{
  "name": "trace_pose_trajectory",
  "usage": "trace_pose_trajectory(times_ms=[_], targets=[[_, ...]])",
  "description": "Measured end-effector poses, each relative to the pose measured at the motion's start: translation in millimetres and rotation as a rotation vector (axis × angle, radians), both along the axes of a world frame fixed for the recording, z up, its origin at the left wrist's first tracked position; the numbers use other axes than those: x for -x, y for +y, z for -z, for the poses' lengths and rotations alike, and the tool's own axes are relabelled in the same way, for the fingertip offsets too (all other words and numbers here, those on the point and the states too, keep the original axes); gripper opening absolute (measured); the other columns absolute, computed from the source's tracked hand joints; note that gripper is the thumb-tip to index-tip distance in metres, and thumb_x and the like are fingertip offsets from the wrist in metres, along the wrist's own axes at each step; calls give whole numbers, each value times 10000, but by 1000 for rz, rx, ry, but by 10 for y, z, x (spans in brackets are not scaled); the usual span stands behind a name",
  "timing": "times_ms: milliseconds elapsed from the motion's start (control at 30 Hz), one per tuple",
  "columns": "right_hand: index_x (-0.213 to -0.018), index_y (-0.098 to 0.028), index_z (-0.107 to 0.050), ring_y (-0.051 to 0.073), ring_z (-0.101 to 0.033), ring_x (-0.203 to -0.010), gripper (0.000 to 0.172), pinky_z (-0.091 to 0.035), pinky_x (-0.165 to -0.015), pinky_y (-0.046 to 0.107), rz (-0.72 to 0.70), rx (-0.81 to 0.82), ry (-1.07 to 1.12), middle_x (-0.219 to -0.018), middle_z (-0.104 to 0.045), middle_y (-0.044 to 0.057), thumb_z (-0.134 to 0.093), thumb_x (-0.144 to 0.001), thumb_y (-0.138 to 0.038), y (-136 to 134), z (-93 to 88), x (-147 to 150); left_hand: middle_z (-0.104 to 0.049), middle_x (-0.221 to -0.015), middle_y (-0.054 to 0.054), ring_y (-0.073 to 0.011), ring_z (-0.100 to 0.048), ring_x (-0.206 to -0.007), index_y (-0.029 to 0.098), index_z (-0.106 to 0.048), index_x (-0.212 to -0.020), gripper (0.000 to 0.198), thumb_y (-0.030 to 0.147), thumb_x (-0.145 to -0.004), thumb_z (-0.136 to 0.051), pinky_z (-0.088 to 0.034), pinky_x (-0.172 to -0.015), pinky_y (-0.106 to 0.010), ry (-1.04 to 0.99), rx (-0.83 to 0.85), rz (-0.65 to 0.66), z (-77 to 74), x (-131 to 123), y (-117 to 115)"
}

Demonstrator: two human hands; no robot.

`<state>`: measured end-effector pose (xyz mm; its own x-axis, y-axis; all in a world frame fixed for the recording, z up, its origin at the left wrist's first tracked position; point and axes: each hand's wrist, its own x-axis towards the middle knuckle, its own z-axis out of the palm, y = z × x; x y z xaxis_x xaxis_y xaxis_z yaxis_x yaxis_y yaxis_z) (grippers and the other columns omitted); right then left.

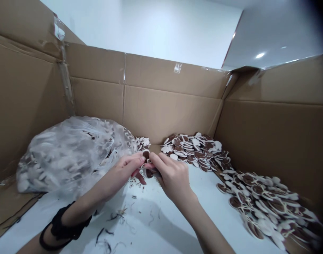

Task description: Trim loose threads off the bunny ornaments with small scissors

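My left hand [124, 171] and my right hand [172, 176] meet in the middle of a large cardboard box [161, 109]. Both pinch a small brown and white flat piece [145, 154] between their fingertips. My right hand also seems to hold more dark pieces underneath. A black band [62, 229] circles my left wrist. A clear plastic bag [71, 155] full of similar pieces lies just left of my hands.
A pile of brown and white pieces [195, 150] lies at the back of the box, and another pile [267, 208] runs along the right wall. Thread scraps [116, 218] litter the white floor sheet [163, 218] below my hands.
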<state>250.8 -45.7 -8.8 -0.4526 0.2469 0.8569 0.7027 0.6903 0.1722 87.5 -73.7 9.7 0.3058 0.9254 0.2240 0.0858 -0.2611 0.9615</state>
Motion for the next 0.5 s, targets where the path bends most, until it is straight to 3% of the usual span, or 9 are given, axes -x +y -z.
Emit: trace_pose_trajectory(times_ms=[100,200,300,433,500], targets=[[-962,-191,-669,115,-506,-487,317,-264,-435,255,34,-33,18,-676,-641,29,-372,-1025,-279,24,26,27,-527,-942,-44,-154,-551,-779,167,-500,-704,287,376,-894,-448,-500,-705,-274,75,-92,-101,-28,-16,-39],[-964,-205,-671,96,-505,-496,323,-278,-437,243,34,-52,75,-828,-680,60,-364,-1023,-283,57,61,47,-527,-1004,-55,-151,-533,-778,165,-515,-712,280,354,-892,-414,-484,-676,-260,90,-140,-106,-52,-32,-73],[-893,-201,-650,86,-505,-509,338,-304,-453,229,-46,-54,107,-894,-669,75,-351,-1024,-291,101,102,69,-522,-932,-32,-137,-486,-719,171,-495,-695,277,321,-903,-392,-453,-649,-246,112,-201,-105,-52,-27,-88],[-823,-190,-544,121,-502,-554,351,-352,-478,220,-227,141,219,-775,-592,57,-297,-1025,-335,119,157,143,-418,-710,17,-135,-413,-647,193,-378,-638,336,307,-953,-348,-381,-628,-248,184,-277,-147,-4,-6,-78],[-774,-206,-475,136,-492,-577,339,-359,-501,229,-233,273,307,-733,-544,37,-285,-1022,-339,98,176,181,-396,-690,23,-139,-403,-638,199,-347,-643,362,320,-983,-317,-362,-629,-255,215,-297,-175,33,-7,-63]])
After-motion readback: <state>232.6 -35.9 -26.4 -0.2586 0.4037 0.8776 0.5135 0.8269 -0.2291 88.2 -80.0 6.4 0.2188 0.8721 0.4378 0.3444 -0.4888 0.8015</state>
